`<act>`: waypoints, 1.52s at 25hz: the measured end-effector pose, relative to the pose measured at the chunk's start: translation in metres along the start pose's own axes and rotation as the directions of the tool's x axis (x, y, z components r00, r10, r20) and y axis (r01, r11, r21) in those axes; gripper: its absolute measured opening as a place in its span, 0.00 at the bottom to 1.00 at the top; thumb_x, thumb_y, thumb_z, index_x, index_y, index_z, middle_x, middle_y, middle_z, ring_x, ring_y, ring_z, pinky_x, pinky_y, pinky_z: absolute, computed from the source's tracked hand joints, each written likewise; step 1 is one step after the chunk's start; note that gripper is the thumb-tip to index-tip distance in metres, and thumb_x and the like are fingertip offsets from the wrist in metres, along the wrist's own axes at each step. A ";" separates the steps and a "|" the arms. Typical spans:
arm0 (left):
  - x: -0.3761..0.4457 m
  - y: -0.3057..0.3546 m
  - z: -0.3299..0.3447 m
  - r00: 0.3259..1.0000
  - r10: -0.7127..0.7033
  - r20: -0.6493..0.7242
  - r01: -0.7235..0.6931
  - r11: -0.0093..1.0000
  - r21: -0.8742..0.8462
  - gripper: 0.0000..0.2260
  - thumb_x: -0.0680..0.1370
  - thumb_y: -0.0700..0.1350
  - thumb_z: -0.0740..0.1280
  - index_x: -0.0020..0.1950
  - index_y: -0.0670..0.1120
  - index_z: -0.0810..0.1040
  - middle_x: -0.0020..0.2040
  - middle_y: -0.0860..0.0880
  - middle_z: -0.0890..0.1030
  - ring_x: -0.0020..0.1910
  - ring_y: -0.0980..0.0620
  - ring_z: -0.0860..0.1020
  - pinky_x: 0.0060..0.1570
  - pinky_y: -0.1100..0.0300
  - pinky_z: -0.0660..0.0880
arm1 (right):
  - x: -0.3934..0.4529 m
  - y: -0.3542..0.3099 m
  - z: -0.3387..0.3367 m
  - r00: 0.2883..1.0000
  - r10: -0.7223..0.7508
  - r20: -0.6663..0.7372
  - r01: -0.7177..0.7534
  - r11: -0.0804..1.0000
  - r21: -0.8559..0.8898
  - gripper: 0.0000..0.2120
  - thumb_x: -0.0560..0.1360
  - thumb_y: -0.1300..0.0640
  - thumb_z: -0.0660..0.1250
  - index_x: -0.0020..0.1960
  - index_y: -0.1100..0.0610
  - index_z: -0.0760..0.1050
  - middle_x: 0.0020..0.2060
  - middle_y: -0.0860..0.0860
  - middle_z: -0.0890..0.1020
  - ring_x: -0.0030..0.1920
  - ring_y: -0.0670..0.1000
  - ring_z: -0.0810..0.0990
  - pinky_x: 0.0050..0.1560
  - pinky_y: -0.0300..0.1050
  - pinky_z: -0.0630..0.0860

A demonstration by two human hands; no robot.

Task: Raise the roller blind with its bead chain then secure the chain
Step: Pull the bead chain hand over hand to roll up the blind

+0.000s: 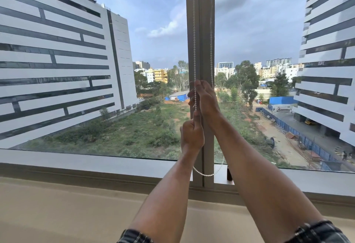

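A white bead chain [194, 50] hangs in two strands down the grey window mullion [203, 31], and its loop sags at the bottom near the sill. My left hand [192, 133] is closed in a fist around the left strand, low down. My right hand [204, 96] sits just above it, fingers curled on the same left strand. The right strand [211, 50] runs behind my right hand. The roller blind itself is out of view above the frame's top; both panes are uncovered.
A wide beige sill [76, 204] runs along below the window frame. A small dark object [229, 173] stands on the lower frame just right of the mullion. Buildings and open ground lie outside the glass.
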State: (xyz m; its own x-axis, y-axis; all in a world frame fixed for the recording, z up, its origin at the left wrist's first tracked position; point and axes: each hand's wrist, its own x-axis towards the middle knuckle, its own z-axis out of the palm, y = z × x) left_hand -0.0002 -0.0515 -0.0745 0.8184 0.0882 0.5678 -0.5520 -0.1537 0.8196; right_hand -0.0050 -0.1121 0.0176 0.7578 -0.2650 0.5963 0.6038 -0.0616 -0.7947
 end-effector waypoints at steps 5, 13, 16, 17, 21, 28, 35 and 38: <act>-0.016 -0.014 0.005 0.999 -0.002 0.050 0.001 1.000 0.013 0.29 0.82 0.60 0.53 0.26 0.45 0.62 0.22 0.51 0.62 0.23 0.51 0.59 0.28 0.55 0.55 | 0.003 -0.016 0.022 0.997 0.066 0.034 -0.071 0.987 0.146 0.22 0.84 0.43 0.61 0.36 0.55 0.76 0.25 0.46 0.68 0.23 0.46 0.62 0.24 0.39 0.58; -0.010 -0.022 -0.008 0.993 0.066 0.100 -0.075 0.993 0.093 0.25 0.81 0.58 0.51 0.29 0.46 0.62 0.25 0.53 0.64 0.25 0.54 0.61 0.29 0.55 0.56 | -0.008 -0.014 0.026 0.990 -0.132 0.040 0.124 0.980 0.154 0.29 0.86 0.51 0.58 0.27 0.53 0.58 0.19 0.43 0.61 0.19 0.43 0.57 0.22 0.35 0.55; 0.001 -0.021 -0.018 0.988 0.108 0.107 -0.123 0.982 0.145 0.18 0.78 0.51 0.54 0.36 0.42 0.73 0.38 0.46 0.75 0.37 0.51 0.71 0.38 0.56 0.63 | -0.006 -0.001 0.018 0.986 -0.165 0.018 0.165 0.986 0.032 0.29 0.86 0.51 0.59 0.26 0.54 0.61 0.20 0.45 0.62 0.22 0.45 0.59 0.24 0.38 0.56; 0.008 -0.019 -0.023 0.991 0.113 0.078 -0.122 0.984 0.130 0.15 0.77 0.50 0.55 0.38 0.42 0.75 0.42 0.44 0.76 0.40 0.50 0.73 0.41 0.56 0.64 | -0.008 0.006 0.015 0.988 -0.154 0.012 0.154 0.988 -0.002 0.29 0.85 0.50 0.60 0.26 0.54 0.62 0.20 0.45 0.63 0.22 0.45 0.59 0.25 0.39 0.56; 0.033 0.011 -0.036 0.991 0.115 -0.074 -0.111 0.992 0.053 0.15 0.80 0.47 0.57 0.37 0.46 0.75 0.38 0.45 0.79 0.38 0.49 0.75 0.39 0.55 0.66 | -0.027 0.053 0.009 0.996 -0.083 0.038 0.085 0.994 -0.062 0.28 0.85 0.52 0.61 0.27 0.60 0.70 0.22 0.43 0.72 0.26 0.43 0.68 0.29 0.38 0.65; 0.058 0.092 0.001 0.996 0.084 -0.043 -0.087 0.994 -0.069 0.22 0.82 0.61 0.60 0.37 0.46 0.73 0.35 0.49 0.78 0.36 0.48 0.76 0.39 0.55 0.71 | -0.066 0.092 0.016 0.996 0.007 0.086 0.008 0.985 -0.170 0.16 0.70 0.61 0.60 0.26 0.53 0.60 0.25 0.49 0.63 0.30 0.48 0.60 0.33 0.54 0.58; 0.056 0.084 0.007 0.981 0.131 -0.142 -0.142 0.987 -0.070 0.32 0.86 0.57 0.54 0.23 0.48 0.59 0.16 0.53 0.61 0.18 0.55 0.60 0.29 0.59 0.57 | -0.065 0.094 0.001 0.999 0.007 0.047 0.004 0.977 -0.215 0.19 0.74 0.62 0.63 0.28 0.49 0.61 0.23 0.41 0.65 0.28 0.42 0.59 0.33 0.45 0.58; 0.057 0.079 0.005 0.977 0.164 -0.136 -0.172 0.984 -0.053 0.32 0.86 0.58 0.54 0.22 0.48 0.59 0.17 0.54 0.60 0.18 0.55 0.59 0.29 0.59 0.58 | -0.060 0.089 -0.008 0.998 0.012 0.064 -0.020 0.991 0.129 0.10 0.74 0.59 0.58 0.37 0.52 0.74 0.27 0.47 0.68 0.31 0.44 0.63 0.33 0.43 0.59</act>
State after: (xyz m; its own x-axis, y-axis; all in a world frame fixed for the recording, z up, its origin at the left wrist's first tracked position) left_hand 0.0037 -0.0634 0.0224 0.6877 0.1944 0.6995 -0.6923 -0.1145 0.7125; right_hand 0.0011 -0.1097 -0.0903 0.7794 -0.2031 0.5927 0.6151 0.0682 -0.7855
